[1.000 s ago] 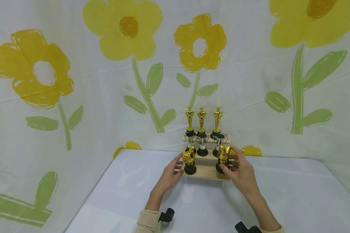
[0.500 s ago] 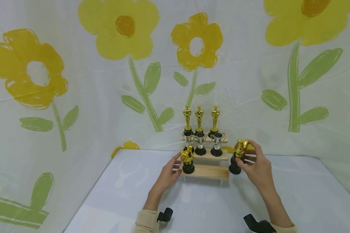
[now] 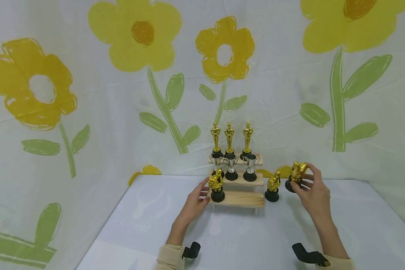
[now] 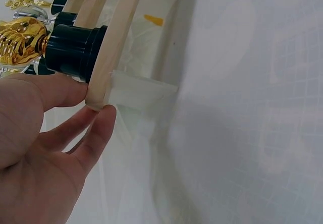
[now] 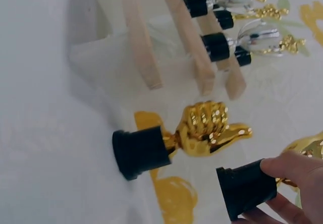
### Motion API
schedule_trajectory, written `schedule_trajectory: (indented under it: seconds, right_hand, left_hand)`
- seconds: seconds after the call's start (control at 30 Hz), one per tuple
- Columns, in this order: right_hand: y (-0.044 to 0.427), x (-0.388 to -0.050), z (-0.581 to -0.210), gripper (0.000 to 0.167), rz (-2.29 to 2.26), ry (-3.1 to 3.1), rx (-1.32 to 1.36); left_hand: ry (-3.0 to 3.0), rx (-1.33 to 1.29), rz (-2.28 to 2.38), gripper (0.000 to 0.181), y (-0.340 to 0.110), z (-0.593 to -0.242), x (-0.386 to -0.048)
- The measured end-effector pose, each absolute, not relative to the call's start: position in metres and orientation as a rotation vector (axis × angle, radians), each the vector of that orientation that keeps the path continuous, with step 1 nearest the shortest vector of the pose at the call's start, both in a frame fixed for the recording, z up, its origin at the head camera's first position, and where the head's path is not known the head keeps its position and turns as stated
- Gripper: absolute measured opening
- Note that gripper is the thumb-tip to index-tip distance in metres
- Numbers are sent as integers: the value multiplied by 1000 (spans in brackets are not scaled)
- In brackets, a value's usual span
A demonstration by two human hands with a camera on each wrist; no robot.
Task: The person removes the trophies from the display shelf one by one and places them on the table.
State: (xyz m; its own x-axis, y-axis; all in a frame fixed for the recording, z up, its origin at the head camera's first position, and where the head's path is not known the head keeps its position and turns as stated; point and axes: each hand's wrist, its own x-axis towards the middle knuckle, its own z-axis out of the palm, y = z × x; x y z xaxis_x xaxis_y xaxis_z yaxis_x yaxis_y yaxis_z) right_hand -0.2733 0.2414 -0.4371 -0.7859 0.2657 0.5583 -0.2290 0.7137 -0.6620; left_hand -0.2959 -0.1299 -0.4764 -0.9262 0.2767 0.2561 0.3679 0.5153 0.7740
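Observation:
My right hand [image 3: 314, 193] grips a gold trophy with a black base [image 5: 247, 186] at the right of the rack; its base looks raised off the table. Left of it, a gold thumbs-up trophy [image 3: 273, 185] stands upright on the table. Another thumbs-up trophy [image 3: 217, 185] stands at the left end of the wooden three-step display rack's [image 3: 243, 199] lowest board. My left hand [image 4: 55, 133] pinches that board's left end, thumb above and fingertips underneath, close to the trophy's base. My fingers partly cover the held trophy's gold top in the right wrist view.
Silver cups [image 3: 250, 163] line the rack's middle step, and gold statuettes [image 3: 247, 137] stand on the top one. A flower-printed curtain [image 3: 276, 112] hangs right behind the white table [image 3: 138, 217].
My right hand has carried a gold trophy from the lowest board's right end rightward, past the one standing on the table, which is now uncovered. My left hand keeps its place.

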Motion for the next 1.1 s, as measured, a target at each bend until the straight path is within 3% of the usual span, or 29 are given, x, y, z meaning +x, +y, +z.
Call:
schedule_trajectory:
  seconds: [1.1]
  right_hand:
    - [248,-291,-493,76,976,-2471,-63]
  left_hand:
    - [-2647,-558,-1380,70,-128,-479,-298]
